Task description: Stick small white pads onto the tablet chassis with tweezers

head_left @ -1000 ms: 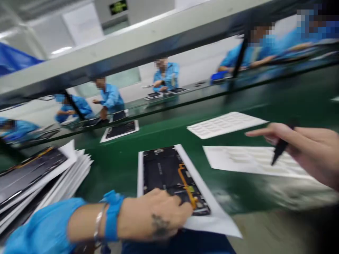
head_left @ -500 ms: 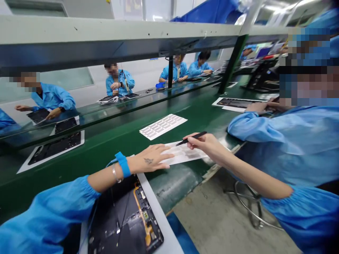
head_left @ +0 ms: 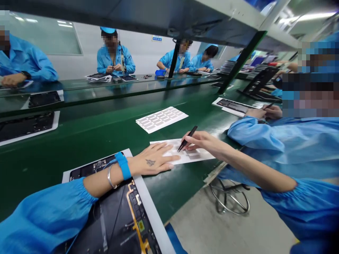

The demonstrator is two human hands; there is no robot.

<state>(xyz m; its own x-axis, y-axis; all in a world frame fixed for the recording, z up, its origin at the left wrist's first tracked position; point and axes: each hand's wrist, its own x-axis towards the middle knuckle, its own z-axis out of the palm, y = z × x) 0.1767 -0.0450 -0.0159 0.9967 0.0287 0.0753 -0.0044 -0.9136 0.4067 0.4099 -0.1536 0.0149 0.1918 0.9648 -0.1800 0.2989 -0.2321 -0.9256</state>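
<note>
Lying flat on the desk (head_left: pixel 111 130), close to its near edge on the right, the label sheet (head_left: pixel 196 156) rests beneath our hands, its printing too small to read. We judge it light, thin and bendy, apt to slide on the smooth desk and crease if pushed; its plain rim looks the better place to take hold, clear of the labels. Our left grip (head_left: pixel 155 160) lies palm down over the sheet's left end, fingers extended and a little apart, pinching nothing. Our right grip (head_left: pixel 198 140) pinches black tweezers (head_left: pixel 183 144) between thumb and fingers, tips slanting down at the labels; whether they touch we cannot tell.

Left of the sheet, under our forearm, an uncovered device (head_left: pixel 119 211) lies on white paper (head_left: pixel 155 218) along the near edge. With its parts bare, we judge it stiff yet fragile, best held by its frame. Farther in, toward the desk's far edge, is a second label sheet (head_left: pixel 162 120). Another device (head_left: pixel 26 123) lies at the far left, and a co-worker's blue sleeve (head_left: pixel 254 137) rests near the desk's right-hand stretch.
</note>
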